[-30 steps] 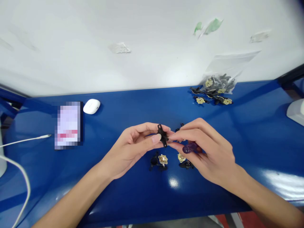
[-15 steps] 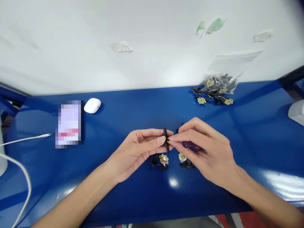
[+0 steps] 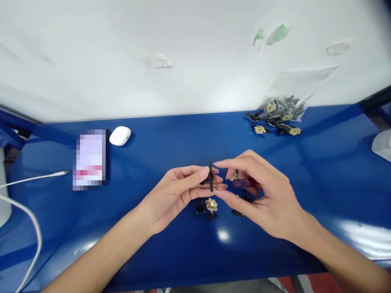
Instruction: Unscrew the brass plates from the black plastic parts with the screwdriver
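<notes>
My left hand (image 3: 180, 189) pinches a small black plastic part (image 3: 210, 178) between thumb and fingers, its narrow edge turned towards me. Just right of it is my right hand (image 3: 262, 187), thumb and index finger spread at the part's two ends. A purple handle (image 3: 241, 183), perhaps a screwdriver's, is tucked in the right hand's other fingers; its tip is hidden. Below the left fingers lie a brass-coloured disc (image 3: 211, 205) with small lugs and a black ring-like piece (image 3: 199, 206). More black pieces (image 3: 237, 213) lie partly hidden under the right hand.
A clear plastic bag (image 3: 301, 99) of black and brass parts leans on the white wall (image 3: 195, 49), with loose parts (image 3: 259, 129) before it. On the blue table (image 3: 171, 142), a phone (image 3: 90, 158) and a white case (image 3: 120, 135) lie left, near a white cable (image 3: 35, 224).
My right thumb and index finger have opened from a pinch at the black part to a wide spread. The part has turned more edge-on in my left hand.
</notes>
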